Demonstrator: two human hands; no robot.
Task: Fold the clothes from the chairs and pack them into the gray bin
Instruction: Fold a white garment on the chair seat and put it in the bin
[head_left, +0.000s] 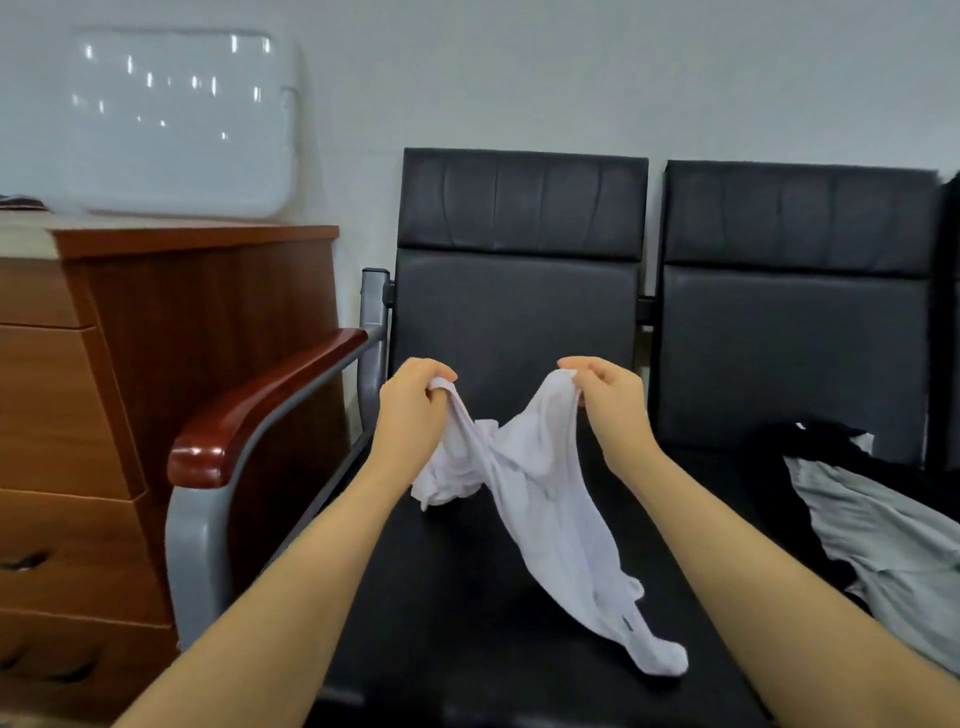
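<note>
A white garment (545, 499) hangs bunched above the seat of the left black chair (514, 306). My left hand (413, 410) pinches its upper left edge, and my right hand (608, 400) pinches its upper right edge, so the cloth sags between them. The lower end trails down onto the seat near the front. On the seat of the right black chair (795, 322) lie a gray garment (883, 545) and a black garment (810, 457), partly under the gray one. The gray bin is not in view.
A wooden armrest (260, 405) on a gray metal frame borders the left chair. A wooden drawer cabinet (104, 395) stands further left, with a white tray-like panel (182, 119) leaning on the wall above it.
</note>
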